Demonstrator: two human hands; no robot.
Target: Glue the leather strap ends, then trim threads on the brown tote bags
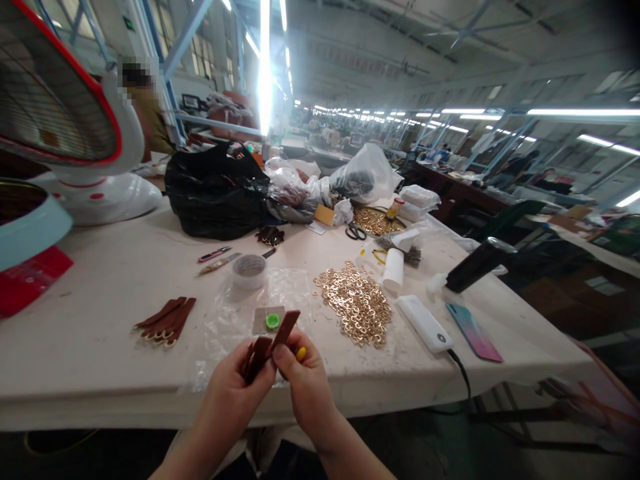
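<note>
Close to the table's front edge, my left hand [231, 383] is closed around several dark brown leather strips [259, 352]. Beside it, my right hand [309, 381] pinches a single brown leather strip [287, 328] that slants up to the right. A yellow tip [301, 354] sticks out among the right fingers; the rest of that object is hidden. Just beyond the hands lies a small green round container [273, 322] on a grey square. Small gold metal rings [354, 303] are heaped to the right. On the left, brown leather straps with gold rings [167, 321] lie fanned together.
A tape roll [249, 272] rests on clear plastic. Scissors [356, 231], a white cylinder [393, 269], a white corded device [424, 324], a phone [473, 331] and a black bottle [479, 264] stand rightward. A black bag [215, 193] and fan [107, 190] are behind.
</note>
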